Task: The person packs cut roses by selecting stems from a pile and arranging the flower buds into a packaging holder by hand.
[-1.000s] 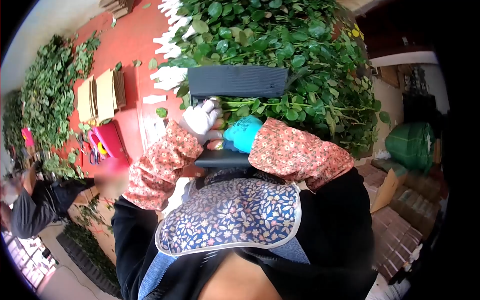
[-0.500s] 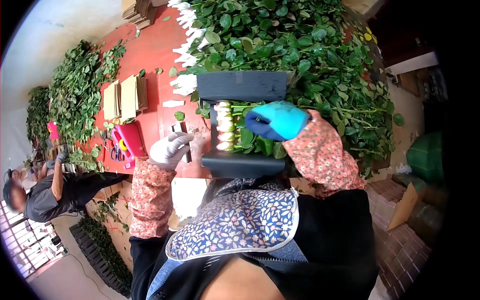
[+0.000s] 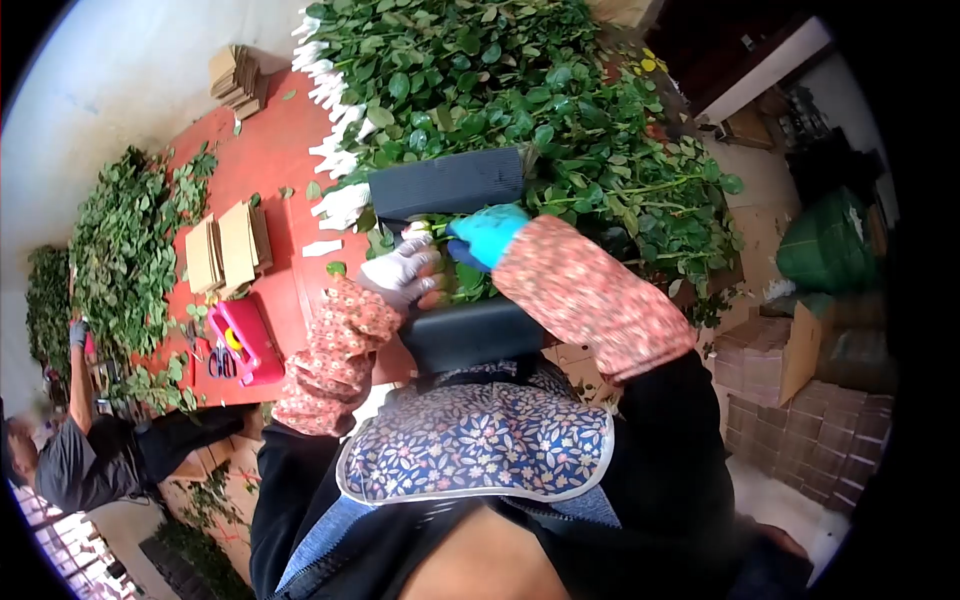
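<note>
A row of pale pink roses lies in a black holder (image 3: 470,335), heads to the left and leafy stems to the right. One rose head (image 3: 416,230) shows at the far end; most others are covered by my hands. My left hand (image 3: 402,273), in a white-grey glove, has its fingers curled over the rose heads. My right hand (image 3: 487,237), in a blue glove, is closed at the stems just behind the heads, near the holder's ribbed back panel (image 3: 445,182). What lies inside its grip is mostly hidden.
Leafy rose stems (image 3: 470,90) with white-wrapped heads (image 3: 335,150) cover the back of the red table (image 3: 285,130). Cardboard sheets (image 3: 228,248), a pink tape dispenser (image 3: 250,340) and scissors (image 3: 218,362) are at left. A co-worker (image 3: 95,455) stands far left.
My left hand has moved right, from beside the holder onto the rose heads. My right hand has shifted left toward the heads. The whole view has turned slightly.
</note>
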### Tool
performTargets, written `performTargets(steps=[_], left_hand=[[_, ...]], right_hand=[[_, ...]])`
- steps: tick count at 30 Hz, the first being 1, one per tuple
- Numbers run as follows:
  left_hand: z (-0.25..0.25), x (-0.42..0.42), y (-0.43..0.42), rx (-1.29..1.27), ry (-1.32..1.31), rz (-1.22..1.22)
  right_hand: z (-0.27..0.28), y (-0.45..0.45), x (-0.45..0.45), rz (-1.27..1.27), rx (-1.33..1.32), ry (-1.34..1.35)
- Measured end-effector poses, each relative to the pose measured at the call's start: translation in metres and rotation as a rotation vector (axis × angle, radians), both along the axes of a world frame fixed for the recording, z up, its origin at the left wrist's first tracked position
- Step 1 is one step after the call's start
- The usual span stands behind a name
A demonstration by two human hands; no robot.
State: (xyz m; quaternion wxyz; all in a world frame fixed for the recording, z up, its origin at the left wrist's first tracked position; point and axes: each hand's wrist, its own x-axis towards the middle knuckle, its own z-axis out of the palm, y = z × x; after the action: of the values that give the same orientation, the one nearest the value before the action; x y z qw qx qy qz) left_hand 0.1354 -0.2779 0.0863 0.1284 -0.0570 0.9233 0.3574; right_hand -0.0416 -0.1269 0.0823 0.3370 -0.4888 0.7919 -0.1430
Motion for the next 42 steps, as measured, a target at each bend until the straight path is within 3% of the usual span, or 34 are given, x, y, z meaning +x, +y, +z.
performTargets(steps=[1,3,10,12,15,18,23,25,29,34,38,40,42], left_hand=[[-0.007,-0.003,0.002,-0.123,0.086,-0.066],[-0.012,-0.006,0.01,-0.147,0.027,-0.057],[-0.003,-0.016,0.025,-0.109,0.032,-0.036],[-0.001,-0.016,0.03,-0.141,0.045,-0.003],[-0.004,-0.011,0.032,-0.114,0.13,0.019],[-0.016,-0.006,0.033,-0.195,0.171,0.056],[-0.029,-0.002,0.03,-0.229,0.298,0.002],[-0.017,-0.003,0.034,-0.328,0.284,0.133],[-0.022,-0.008,0.028,-0.243,0.128,0.096],[-0.02,-0.011,0.019,-0.148,0.048,0.037],[-0.011,-0.013,0.021,-0.284,0.041,0.016],[-0.024,-0.012,0.021,-0.394,0.244,0.007],[-0.002,-0.016,0.021,-0.33,0.093,0.005]], right_hand=[[-0.017,-0.015,-0.002,0.021,0.104,0.006],[-0.021,-0.021,0.001,0.248,0.22,0.31],[-0.017,-0.005,-0.001,0.235,0.229,0.354],[0.0,-0.004,0.005,0.268,0.17,0.409],[-0.004,-0.007,0.012,0.104,-0.05,0.566],[-0.032,-0.005,0.007,0.106,-0.239,0.55],[-0.039,-0.005,0.005,0.126,-0.18,0.534],[-0.041,-0.004,0.001,0.153,-0.138,0.498],[-0.032,-0.01,0.009,0.096,0.009,0.475],[-0.036,-0.008,0.009,0.078,-0.025,0.483],[-0.036,-0.007,0.01,0.016,-0.081,0.452],[-0.036,-0.007,0.011,-0.001,-0.127,0.474],[-0.033,-0.007,0.012,0.012,-0.082,0.458]])
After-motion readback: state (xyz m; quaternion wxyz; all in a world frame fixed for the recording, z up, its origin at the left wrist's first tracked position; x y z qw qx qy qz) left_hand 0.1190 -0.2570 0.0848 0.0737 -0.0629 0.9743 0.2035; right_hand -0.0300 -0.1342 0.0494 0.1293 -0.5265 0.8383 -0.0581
